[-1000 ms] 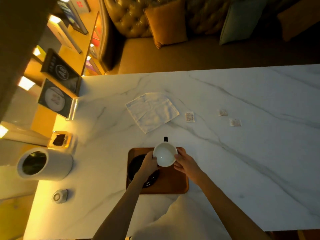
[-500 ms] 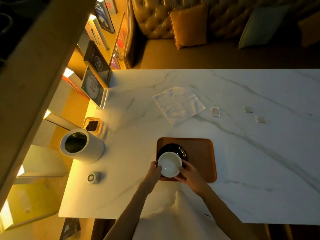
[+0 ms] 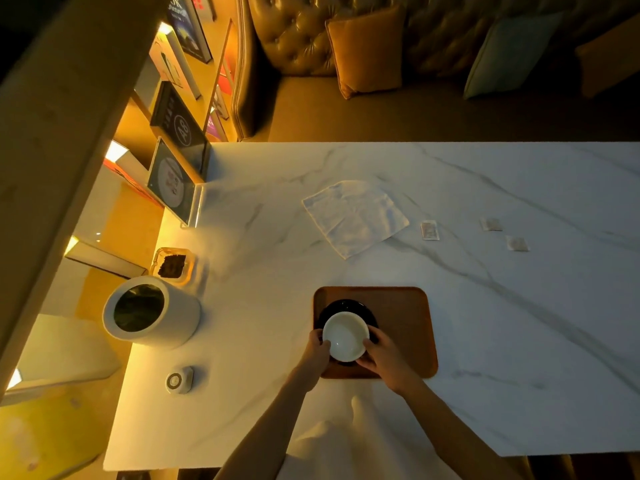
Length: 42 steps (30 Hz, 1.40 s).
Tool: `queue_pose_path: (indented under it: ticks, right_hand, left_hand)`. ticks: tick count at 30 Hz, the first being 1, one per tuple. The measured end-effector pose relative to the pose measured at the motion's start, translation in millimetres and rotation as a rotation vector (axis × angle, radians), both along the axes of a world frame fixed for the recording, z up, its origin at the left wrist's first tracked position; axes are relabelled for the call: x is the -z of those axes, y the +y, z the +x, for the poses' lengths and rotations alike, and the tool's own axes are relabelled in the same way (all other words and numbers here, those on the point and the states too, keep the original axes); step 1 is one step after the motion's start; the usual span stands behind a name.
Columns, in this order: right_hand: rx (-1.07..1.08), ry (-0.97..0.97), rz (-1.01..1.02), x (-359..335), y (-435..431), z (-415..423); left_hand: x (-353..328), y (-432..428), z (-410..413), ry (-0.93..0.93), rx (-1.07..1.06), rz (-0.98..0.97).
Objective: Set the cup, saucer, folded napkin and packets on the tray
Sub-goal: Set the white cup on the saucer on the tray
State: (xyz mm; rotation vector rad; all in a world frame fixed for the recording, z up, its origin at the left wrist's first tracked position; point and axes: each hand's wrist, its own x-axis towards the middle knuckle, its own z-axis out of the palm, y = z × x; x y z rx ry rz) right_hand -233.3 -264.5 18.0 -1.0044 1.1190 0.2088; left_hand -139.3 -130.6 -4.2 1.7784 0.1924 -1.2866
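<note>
White round ceramic cup (image 3: 345,337) is gripped on both sides by left hand (image 3: 318,348) and right hand (image 3: 381,351), over black round saucer (image 3: 346,306) on brown wooden tray (image 3: 405,323). White cloth napkin (image 3: 355,217) and three small paper packets (image 3: 429,230) lie apart on white marble table (image 3: 519,306).

saucer (image 3: 343,305) was mostly hidden under the cup (image 3: 345,336). print on the packets (image 3: 429,230) was too small to read. table (image 3: 519,341) was cut off at right.

Left hand (image 3: 317,348), right hand (image 3: 381,355) around cup (image 3: 345,336)
</note>
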Motion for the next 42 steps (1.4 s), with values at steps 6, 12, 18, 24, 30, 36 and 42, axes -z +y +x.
queue_pose_path:
  ticks: [6,12,18,24,30,36,42]
  right_hand:
    - [-0.051,0.038,-0.001,12,-17,12]
    - [-0.031,0.052,0.038,21,-24,15]
    - [-0.051,0.072,-0.043,25,-24,13]
    - [-0.085,0.074,-0.079,26,-23,8]
    - [-0.088,0.070,-0.075,26,-22,6]
    - [-0.050,0.079,-0.037,24,-21,6]
    - [-0.027,0.073,-0.018,25,-21,7]
  left_hand:
    - [7,-14,3,-0.009,-0.023,0.021]
    - [10,-21,8,-0.014,-0.005,0.051]
    - [11,-26,9,-0.023,0.033,0.064]
    - [10,-26,5,-0.038,0.035,0.084]
    - [10,-24,2,-0.007,0.014,0.073]
    - [12,-23,1,-0.005,0.007,0.069]
    - [12,-24,0,-0.017,0.008,0.069]
